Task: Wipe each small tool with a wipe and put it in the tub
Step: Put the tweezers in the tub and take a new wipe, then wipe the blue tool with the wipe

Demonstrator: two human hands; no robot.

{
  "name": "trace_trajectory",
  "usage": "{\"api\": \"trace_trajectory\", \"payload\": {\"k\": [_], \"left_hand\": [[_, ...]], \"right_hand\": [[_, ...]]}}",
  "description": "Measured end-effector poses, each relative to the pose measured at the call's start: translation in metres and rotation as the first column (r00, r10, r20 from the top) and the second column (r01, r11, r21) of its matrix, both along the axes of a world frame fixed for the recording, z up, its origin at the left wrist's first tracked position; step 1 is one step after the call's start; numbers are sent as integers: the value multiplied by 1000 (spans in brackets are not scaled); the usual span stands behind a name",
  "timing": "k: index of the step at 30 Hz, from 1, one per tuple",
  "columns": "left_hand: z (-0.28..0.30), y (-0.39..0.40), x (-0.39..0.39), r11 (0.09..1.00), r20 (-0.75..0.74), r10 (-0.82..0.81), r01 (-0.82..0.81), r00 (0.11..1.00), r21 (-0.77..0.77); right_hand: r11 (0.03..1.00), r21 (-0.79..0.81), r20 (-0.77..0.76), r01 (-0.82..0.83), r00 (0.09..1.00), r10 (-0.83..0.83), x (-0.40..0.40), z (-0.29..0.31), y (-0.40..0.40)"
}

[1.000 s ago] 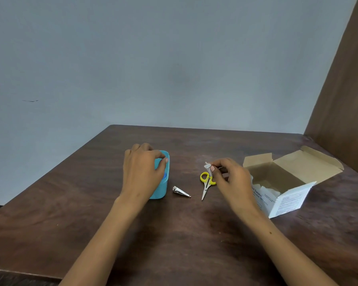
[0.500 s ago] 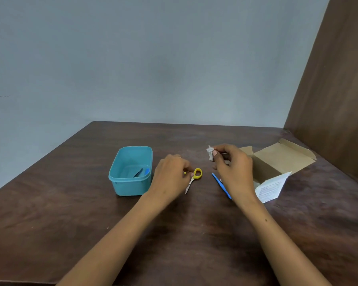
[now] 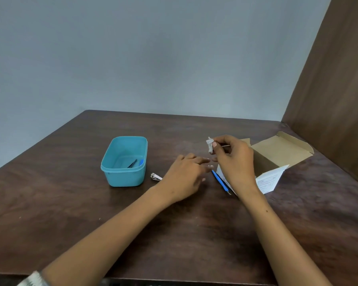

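The teal tub (image 3: 123, 179) stands at the table's middle left, with dark tweezers and a small blue piece (image 3: 135, 163) inside. A metal nail clipper (image 3: 155, 176) lies just right of the tub. My left hand (image 3: 184, 178) rests palm down to the right of the clipper, fingers pointing right; what lies beneath it is hidden. A blue-handled tool (image 3: 219, 180) lies between my hands. My right hand (image 3: 235, 162) is raised above the table and pinches a crumpled white wipe (image 3: 209, 145) between thumb and forefinger.
An open cardboard box (image 3: 277, 151) with a printed white side stands right behind my right hand. A brown wooden panel (image 3: 339, 100) rises along the table's right side. The table's near edge (image 3: 174, 279) runs beneath my forearms.
My left hand left the tub and moved right to the yellow-handled scissors, which it now covers. My right hand stays raised with the wipe. The camera has turned right.
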State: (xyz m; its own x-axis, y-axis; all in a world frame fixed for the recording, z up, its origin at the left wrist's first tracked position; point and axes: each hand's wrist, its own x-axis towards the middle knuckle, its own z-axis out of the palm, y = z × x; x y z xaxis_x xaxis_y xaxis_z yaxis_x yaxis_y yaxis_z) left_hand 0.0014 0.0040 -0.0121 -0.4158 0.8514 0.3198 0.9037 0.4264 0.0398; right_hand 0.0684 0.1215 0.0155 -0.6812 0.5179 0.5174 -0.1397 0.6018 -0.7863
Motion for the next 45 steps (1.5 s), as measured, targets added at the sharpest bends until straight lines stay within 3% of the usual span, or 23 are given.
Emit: {"api": "trace_trajectory", "payload": {"k": [3,14,22,27,34,39,45], "left_hand": [[-4,7,-6,997,-58,-58,54,997,-62],[-1,5,-9,991,-20,-133,133,991,-7],[-2,-12,-11,996,16,-92,92,996,5],[-2,-29,-13,974,136,-20,-12,990,227],[-3,-39,-6,786,602,-89,-315,793,532],[-2,-39,-7,669,736,-214,-452,642,589],[1,-40,-6,629,772,-282,-498,570,597]], "right_hand": [[1000,-9,-3,7,1000,-7,2,2,1],[1000,-20,32,24,999,-23,1,3,3],[1000,-13,6,-24,1000,24,-1,1,-1],[1000,14,-104,-3,995,5,4,3,-3],[999,-9,-173,-52,984,50,3,-2,-9],[969,-201,-98,-143,987,125,-1,-8,-10],[976,-187,-15,-110,994,110,-3,-11,-16]]}}
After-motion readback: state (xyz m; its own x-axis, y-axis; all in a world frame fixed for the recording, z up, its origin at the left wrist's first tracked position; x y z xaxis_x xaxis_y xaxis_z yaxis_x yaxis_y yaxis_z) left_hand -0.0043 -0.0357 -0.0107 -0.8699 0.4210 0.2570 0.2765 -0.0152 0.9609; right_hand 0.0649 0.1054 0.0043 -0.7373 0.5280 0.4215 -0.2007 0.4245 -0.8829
